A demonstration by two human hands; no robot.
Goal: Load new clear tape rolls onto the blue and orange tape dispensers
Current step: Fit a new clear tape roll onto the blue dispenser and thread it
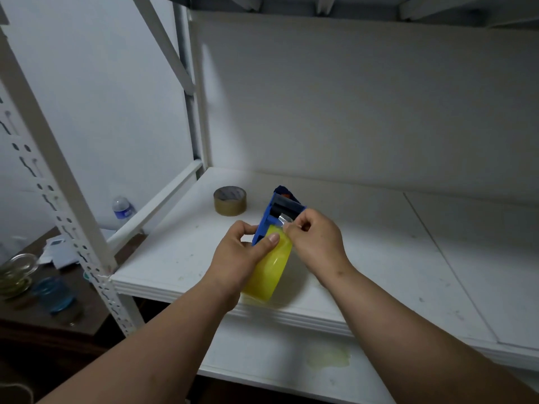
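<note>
left hand: grips blue dispenser with clear roll
right hand: pinches tape end
left: threading; orange dispenser unseen

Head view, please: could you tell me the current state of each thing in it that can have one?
blue tape dispenser: held above the shelf, roll mounted.
clear tape roll: on the dispenser, end pulled loose.
tape end: pinched, drawn toward the roller.
left hand: grips dispenser and roll.
right hand: pinches the tape end.
brown tape roll: lying flat on the shelf, untouched.
water bottle: upright, capped.
</note>
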